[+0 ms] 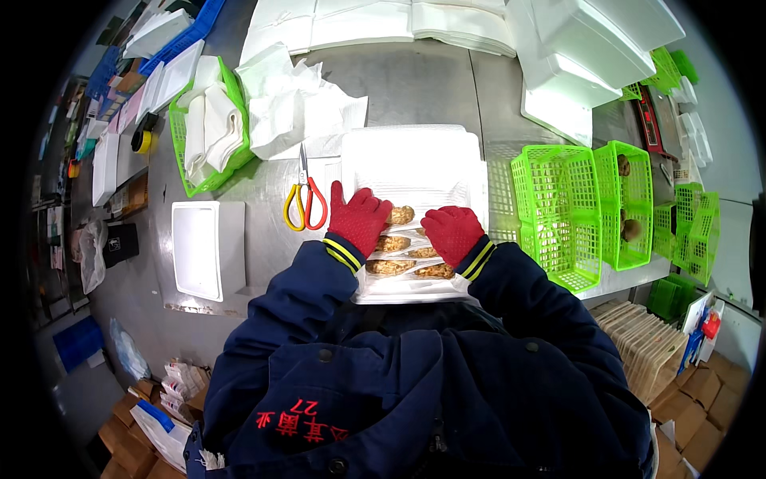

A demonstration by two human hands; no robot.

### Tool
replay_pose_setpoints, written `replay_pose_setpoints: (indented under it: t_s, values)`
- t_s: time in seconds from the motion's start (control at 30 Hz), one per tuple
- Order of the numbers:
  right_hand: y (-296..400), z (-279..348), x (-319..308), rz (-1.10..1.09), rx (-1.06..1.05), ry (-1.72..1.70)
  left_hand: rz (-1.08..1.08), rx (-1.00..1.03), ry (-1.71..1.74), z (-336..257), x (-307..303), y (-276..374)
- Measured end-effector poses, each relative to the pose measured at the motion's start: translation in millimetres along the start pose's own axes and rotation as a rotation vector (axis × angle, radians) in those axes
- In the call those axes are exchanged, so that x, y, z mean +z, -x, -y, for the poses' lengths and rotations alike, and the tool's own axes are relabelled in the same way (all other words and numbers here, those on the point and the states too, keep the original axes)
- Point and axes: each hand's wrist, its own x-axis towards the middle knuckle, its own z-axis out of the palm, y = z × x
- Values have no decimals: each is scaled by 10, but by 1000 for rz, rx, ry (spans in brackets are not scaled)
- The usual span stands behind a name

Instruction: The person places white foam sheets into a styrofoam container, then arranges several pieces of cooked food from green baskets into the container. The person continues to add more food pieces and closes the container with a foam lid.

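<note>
Before me a white foam box [413, 296] holds several brown mushrooms [392, 267] in two columns, with folds of white paper [413, 188] between and above them. My left hand [360, 218], in a red dotted glove, rests at the box's left side against the paper and the top left mushroom. My right hand [453, 235], gloved the same way, has its fingers curled over the right column and partly hides a mushroom there. Whether either hand pinches the paper is not clear. Scissors [305, 194] with one yellow and one red handle lie left of the box.
Green plastic baskets [556, 215] stand at the right, one [619, 254] with a few mushrooms. A green basket of folded white paper [234, 170] and an upright foam box [239, 239] are at the left. Crumpled paper [281, 120], paper stacks [359, 24] and foam boxes [574, 54] lie farther back.
</note>
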Motion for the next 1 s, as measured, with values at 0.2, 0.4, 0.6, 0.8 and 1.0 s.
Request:
replay_pose_setpoints:
  t_s: [0.2,0.4,0.6,0.8,1.0]
  values:
    - [-26,-441,-138,-260,146,-85,-507,-181,332,399,-119,-83]
    - [-345,-996,-114,-511,720,-629,-83,-731,829,1126,-44,-941]
    - [-286,-945,1,-496,737,-544,-193,-469,1257,983,61,-1058]
    - [-67,-719,51,-266,562,-373,-394,-309,1458,779,-107,-448]
    - [132,-796,200,-280,623,-653,-369,-355,836,613,385,-184]
